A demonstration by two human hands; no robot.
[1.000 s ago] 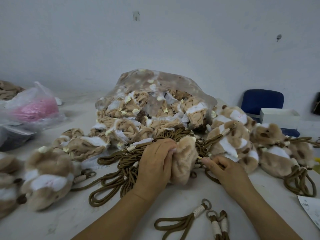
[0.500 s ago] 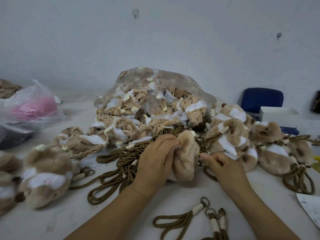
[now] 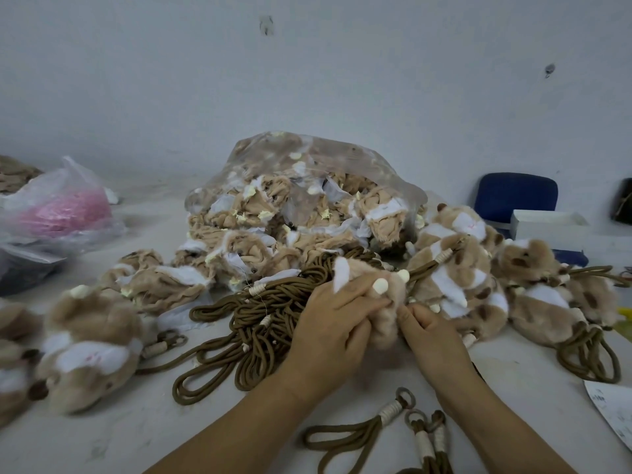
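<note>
Closer now, the right hand (image 3: 432, 340) pinched the plush hamster's (image 3: 384, 319) lower edge while the left hand (image 3: 333, 331) gripped its upright body alongside.

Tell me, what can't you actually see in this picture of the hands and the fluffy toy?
Head view: the underside of the plush toy is blurred and covered by the left hand and right hand.
Head view: the printed sheet is cut off by the right edge, its print too small to read.
Head view: the pink contents of the plastic bag are veiled by the film.
</note>
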